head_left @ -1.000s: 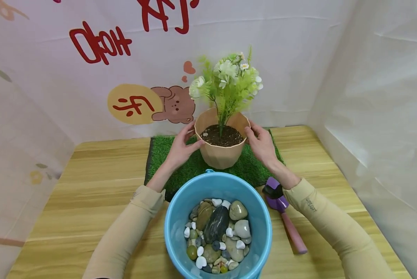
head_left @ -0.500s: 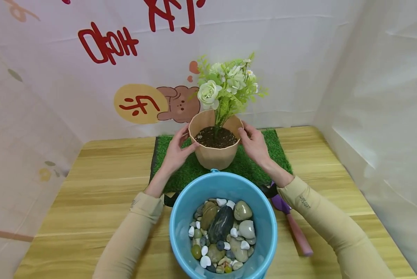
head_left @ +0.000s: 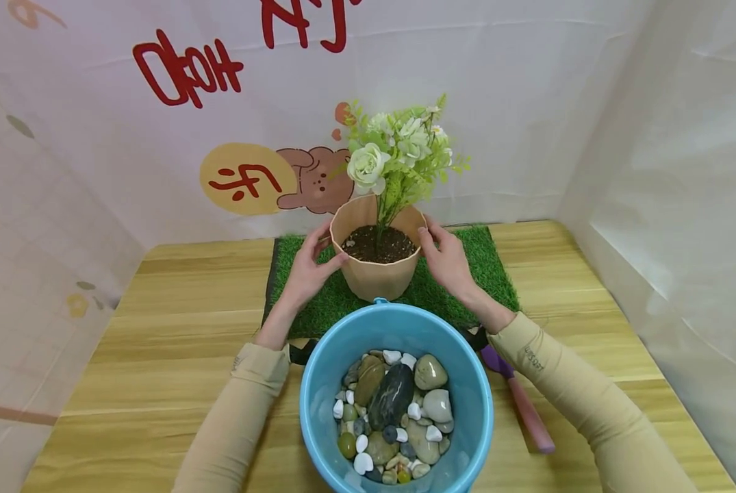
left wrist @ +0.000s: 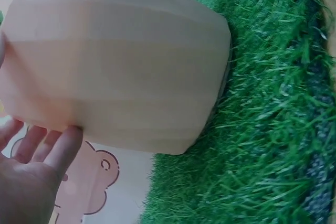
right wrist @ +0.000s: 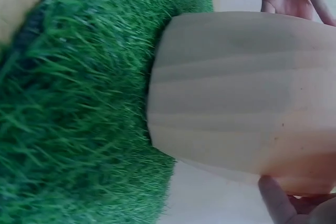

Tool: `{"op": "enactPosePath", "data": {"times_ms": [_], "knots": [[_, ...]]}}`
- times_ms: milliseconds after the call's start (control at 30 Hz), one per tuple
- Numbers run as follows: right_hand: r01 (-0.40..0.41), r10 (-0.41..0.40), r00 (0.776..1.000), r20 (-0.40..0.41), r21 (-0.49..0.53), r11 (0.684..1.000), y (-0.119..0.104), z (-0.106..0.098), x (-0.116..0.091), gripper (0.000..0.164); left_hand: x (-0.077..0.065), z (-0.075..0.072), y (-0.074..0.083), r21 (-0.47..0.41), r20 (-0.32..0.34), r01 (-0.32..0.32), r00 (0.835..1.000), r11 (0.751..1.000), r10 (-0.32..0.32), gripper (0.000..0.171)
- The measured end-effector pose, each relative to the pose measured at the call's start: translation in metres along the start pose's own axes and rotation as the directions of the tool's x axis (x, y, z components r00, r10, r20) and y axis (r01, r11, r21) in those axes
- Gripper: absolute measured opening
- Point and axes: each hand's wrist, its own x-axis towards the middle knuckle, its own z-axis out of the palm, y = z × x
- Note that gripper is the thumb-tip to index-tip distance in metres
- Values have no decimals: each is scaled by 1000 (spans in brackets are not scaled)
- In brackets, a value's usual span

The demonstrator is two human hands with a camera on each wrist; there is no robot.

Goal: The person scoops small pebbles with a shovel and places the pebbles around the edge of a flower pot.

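A beige faceted flower pot (head_left: 380, 277) stands on a green artificial grass mat (head_left: 485, 267). Dark soil (head_left: 368, 239) fills part of it, and a bunch of white flowers (head_left: 404, 147) with light green leaves rises from the soil. My left hand (head_left: 309, 267) holds the pot's left side, thumb at the front rim and fingers behind. On the opposite side my right hand (head_left: 449, 263) grips near the rim. In the left wrist view the pot (left wrist: 131, 66) meets the grass at its base, with fingertips (left wrist: 65, 148) on its wall.
In front of the pot stands a blue bucket (head_left: 315, 411) containing several wet stones (head_left: 391, 397) and white pebbles. A purple trowel with a pink handle (head_left: 530, 414) lies on the wooden table (head_left: 176, 329) under the right forearm. White printed cloth walls (head_left: 497, 103) enclose the table.
The pot has turned between both hands, bringing a large white flower round to the front left. In the last half second the hands and pot have hardly moved.
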Motion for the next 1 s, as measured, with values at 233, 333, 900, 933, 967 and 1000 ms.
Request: {"op": "enactPosePath", "data": {"times_ms": [233, 333, 900, 933, 967, 1000], "knots": [[23, -24, 999, -40, -17, 1000, 6, 6, -5, 57, -5, 1, -7, -26, -4, 21, 1000, 999, -21, 74], [32, -33, 999, -39, -21, 999, 7, 8, -6, 56, -6, 2, -9, -29, -9, 21, 1000, 999, -22, 73], [25, -25, 1000, -4, 54, 998, 16, 2, -4, 58, -9, 11, -6, -31, -42, 42, 998, 999, -43, 74], [26, -26, 1000, -1, 56, 998, 16, 3, -3, 58, -9, 11, -6, -27, -46, 43, 998, 999, -44, 74], [27, -27, 1000, 4, 61, 998, 16, 3, -2, 58, -10, 11, -7, -24, -50, 45, 998, 999, -46, 74], [27, -28, 1000, 9, 68, 997, 16, 3, -2, 58, -11, 10, -7, -21, -52, 46, 998, 999, -48, 74]]}}
